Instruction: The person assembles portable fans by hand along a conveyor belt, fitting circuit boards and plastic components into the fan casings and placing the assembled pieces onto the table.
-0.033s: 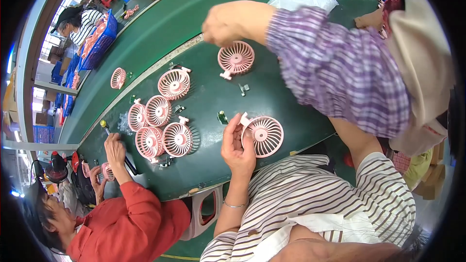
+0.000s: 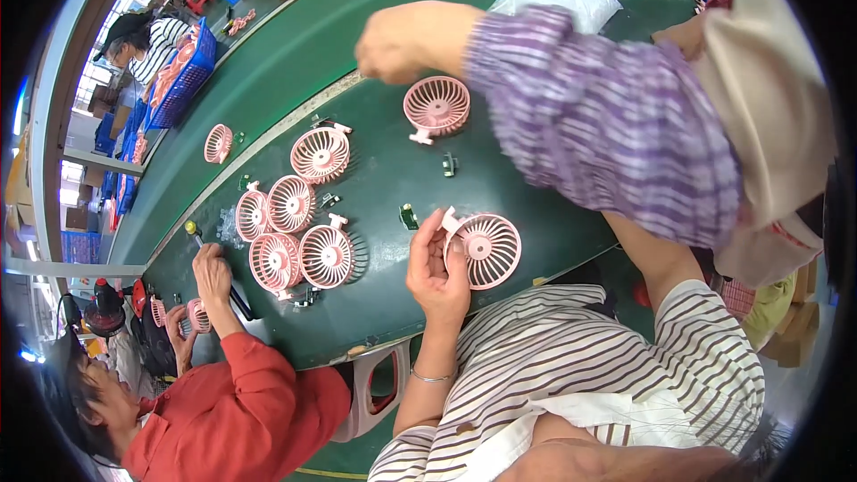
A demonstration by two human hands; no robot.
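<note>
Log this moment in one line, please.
left hand: holds pink fan housing | right hand: hidden behind plaid sleeve | nearby: small green part

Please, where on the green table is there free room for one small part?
Free patches: between the left hand and the five clustered pink fan cages; also between the held cage and the checked sleeve. Crowded: around that cluster, where small circuit boards lie too.

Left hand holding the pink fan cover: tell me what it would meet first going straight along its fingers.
The left hand would probably first meet the small dark part lying ahead on the green table, though the hand's height is unclear.
</note>
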